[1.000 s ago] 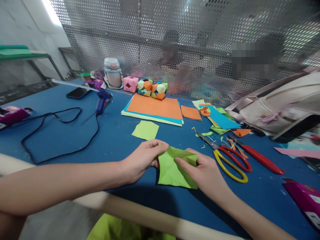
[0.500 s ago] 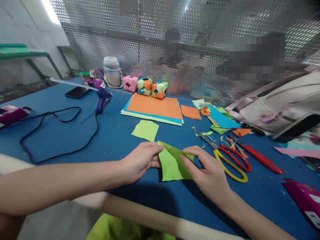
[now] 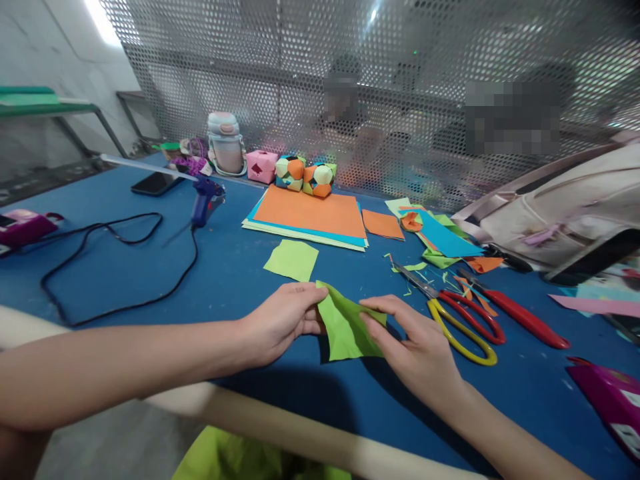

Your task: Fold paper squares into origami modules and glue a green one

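Between my two hands is a creased sheet of lime-green paper (image 3: 349, 331), lifted a little off the blue table. My left hand (image 3: 287, 321) pinches its upper left corner between thumb and fingers. On the other side, my right hand (image 3: 413, 340) grips the upper right edge, thumb below and fingers above. A second pale green paper square (image 3: 291, 260) lies flat just beyond my left hand. Scissors (image 3: 445, 310) with red and yellow handles rest to the right of my right hand, blades partly apart.
Behind are stacked coloured sheets (image 3: 310, 213), an orange square (image 3: 383, 225) and folded paper cubes (image 3: 319, 180). A blue glue gun (image 3: 203, 200) with its cord stands left. A red-handled cutter (image 3: 525, 319), paper scraps (image 3: 443, 233) and a bag (image 3: 550, 200) are at right. People sit behind the mesh panel (image 3: 225, 73).
The green paper's lower left edge has shifted slightly right, and the sheet bows more between my hands. My right hand has slid a little left along its upper edge.
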`<state>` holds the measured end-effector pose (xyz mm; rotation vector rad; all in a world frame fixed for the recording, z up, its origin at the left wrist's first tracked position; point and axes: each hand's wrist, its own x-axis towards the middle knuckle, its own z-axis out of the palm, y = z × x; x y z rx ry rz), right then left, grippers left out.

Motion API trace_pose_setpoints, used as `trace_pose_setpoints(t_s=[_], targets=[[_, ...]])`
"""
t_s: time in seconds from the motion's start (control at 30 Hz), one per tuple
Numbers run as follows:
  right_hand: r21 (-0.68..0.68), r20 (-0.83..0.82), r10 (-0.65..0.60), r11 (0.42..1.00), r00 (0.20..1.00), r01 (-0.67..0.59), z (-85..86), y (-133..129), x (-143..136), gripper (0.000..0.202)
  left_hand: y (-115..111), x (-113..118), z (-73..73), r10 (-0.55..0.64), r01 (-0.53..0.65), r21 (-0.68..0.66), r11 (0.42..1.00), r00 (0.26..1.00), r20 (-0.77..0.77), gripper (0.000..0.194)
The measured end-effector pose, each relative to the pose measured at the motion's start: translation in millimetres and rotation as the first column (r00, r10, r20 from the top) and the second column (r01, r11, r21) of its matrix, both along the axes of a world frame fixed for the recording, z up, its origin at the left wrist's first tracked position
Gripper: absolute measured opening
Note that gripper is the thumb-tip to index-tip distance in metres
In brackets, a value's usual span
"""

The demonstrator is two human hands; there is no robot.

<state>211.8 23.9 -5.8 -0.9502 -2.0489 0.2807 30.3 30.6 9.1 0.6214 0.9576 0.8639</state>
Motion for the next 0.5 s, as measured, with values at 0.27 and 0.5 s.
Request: trace_pose_setpoints(t_s=[0.27, 0.5], targets=[[-0.058, 0.052, -0.097, 0.993, 0.994, 0.100, 0.9, -2.9, 1.5, 0.011, 0.0, -0.8, -0.6, 0.001, -0.002, 0.010, 1.000, 1.000, 0.032, 0.021], [-0.226, 0.002, -0.166, 0.961, 0.986, 0.162, -1.2, -0.3, 1.7, 0.013, 0.1, 1.1, -2.3, 0.036, -0.037, 0.011, 0.999, 0.992, 0.123, 0.013]])
